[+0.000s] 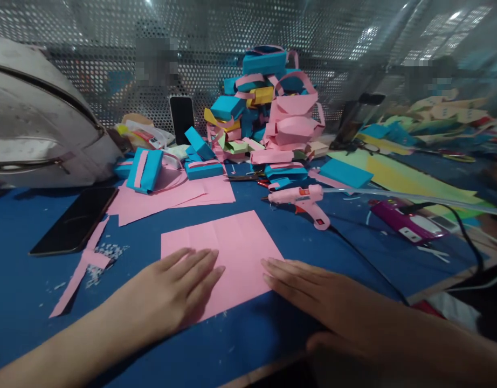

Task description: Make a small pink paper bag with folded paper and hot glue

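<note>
A pink paper sheet (236, 248) lies flat on the blue table, with faint creases across it. My left hand (171, 288) rests on its left part, fingers stretched out and pointing right. On the sheet's right edge lie the fingertips of my right hand (309, 291), also extended, with the thumb held lower and apart. Neither hand grips anything. Just beyond the sheet, a pink hot glue gun (301, 200) lies on its side with a clear glue stick in its back. Behind my left hand are more pink sheets (163, 203).
A black phone (74, 221), pink paper strips (81, 275) and white scraps are at left, near a white backpack (42, 124). Folded blue and pink paper boxes (268, 108) pile up at the back. Scissors (246, 177) lie before them. A purple power strip (408, 222) with cables stands at right.
</note>
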Demonstrator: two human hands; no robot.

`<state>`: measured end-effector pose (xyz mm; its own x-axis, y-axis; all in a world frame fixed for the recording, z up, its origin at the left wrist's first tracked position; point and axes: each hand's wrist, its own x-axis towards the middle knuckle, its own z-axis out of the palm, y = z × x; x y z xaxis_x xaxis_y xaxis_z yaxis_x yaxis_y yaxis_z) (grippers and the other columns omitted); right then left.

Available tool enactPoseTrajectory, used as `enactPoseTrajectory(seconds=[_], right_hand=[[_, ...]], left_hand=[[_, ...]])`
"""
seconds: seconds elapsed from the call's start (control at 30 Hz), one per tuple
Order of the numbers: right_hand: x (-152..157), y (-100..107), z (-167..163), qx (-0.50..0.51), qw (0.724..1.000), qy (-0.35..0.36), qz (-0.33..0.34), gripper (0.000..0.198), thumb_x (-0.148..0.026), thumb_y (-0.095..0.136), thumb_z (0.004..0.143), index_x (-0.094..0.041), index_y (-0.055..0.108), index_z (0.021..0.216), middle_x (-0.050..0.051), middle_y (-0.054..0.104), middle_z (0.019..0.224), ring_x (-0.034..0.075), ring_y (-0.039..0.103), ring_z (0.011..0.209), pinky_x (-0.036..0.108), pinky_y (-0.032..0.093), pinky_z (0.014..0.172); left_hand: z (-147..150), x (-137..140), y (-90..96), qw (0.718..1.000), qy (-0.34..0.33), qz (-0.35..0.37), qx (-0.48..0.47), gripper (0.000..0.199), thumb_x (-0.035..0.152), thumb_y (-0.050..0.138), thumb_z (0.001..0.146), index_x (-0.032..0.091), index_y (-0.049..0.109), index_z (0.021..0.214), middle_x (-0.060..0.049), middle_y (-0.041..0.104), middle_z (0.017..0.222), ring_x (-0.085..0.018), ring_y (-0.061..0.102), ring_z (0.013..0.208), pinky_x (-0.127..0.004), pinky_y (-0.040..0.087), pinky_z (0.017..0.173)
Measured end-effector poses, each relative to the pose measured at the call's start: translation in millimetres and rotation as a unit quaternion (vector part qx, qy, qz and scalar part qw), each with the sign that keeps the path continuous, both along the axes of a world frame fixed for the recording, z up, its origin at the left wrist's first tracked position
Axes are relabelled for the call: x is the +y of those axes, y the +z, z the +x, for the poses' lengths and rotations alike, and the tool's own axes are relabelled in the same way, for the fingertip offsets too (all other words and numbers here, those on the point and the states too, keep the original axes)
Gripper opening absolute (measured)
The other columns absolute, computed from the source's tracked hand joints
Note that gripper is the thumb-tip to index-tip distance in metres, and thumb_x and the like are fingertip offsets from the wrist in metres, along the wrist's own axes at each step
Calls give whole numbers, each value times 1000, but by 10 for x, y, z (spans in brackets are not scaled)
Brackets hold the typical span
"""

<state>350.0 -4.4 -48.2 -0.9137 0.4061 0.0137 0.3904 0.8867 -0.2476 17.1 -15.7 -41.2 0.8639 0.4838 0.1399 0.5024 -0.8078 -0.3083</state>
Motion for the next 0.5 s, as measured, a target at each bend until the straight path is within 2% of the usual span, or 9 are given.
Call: enactPoseTrajectory(seconds=[0.13, 0.27, 0.37, 0.43, 0.5], right_hand=[[10, 61, -82, 9, 993, -39, 107, 40, -21, 43, 100, -15, 49, 138, 9, 53, 141, 22, 53, 125, 38, 50, 99], [21, 70, -311, 25, 966, -5, 259, 27, -16, 47, 97, -6, 64, 116, 14, 71, 111, 24, 66, 99, 36, 53, 79], [22, 76, -493, 5, 946, 18, 324, 27, -14, 53, 91, -4, 63, 114, 13, 72, 87, 24, 66, 77, 35, 45, 61], [26, 84, -587, -2, 942, 20, 334, 22, -15, 54, 90, -6, 63, 108, 9, 67, 76, 21, 61, 66, 33, 38, 55], [39, 90, -652, 4, 945, 27, 326, 13, -16, 51, 92, -11, 63, 95, 6, 62, 74, 19, 56, 63, 33, 33, 53]], left_hand=[[116, -311, -9, 998, 21, 47, -37, 35, 8, 36, 94, 6, 59, 121, -20, 64, 125, -30, 65, 110, -40, 57, 85], [232, -461, 2, 997, 39, 65, -23, 36, 6, 34, 91, 3, 60, 117, -24, 67, 116, -34, 70, 100, -39, 61, 69], [308, -493, -7, 995, 70, 67, -20, 44, 0, 29, 85, 2, 57, 119, -25, 68, 114, -34, 69, 100, -39, 61, 65], [344, -496, -4, 994, 83, 74, -7, 45, -2, 29, 83, 2, 56, 118, -24, 69, 113, -34, 70, 99, -38, 61, 63], [365, -479, 21, 992, 89, 87, -10, 42, -3, 29, 85, 3, 56, 116, -22, 70, 110, -32, 71, 96, -37, 60, 60]])
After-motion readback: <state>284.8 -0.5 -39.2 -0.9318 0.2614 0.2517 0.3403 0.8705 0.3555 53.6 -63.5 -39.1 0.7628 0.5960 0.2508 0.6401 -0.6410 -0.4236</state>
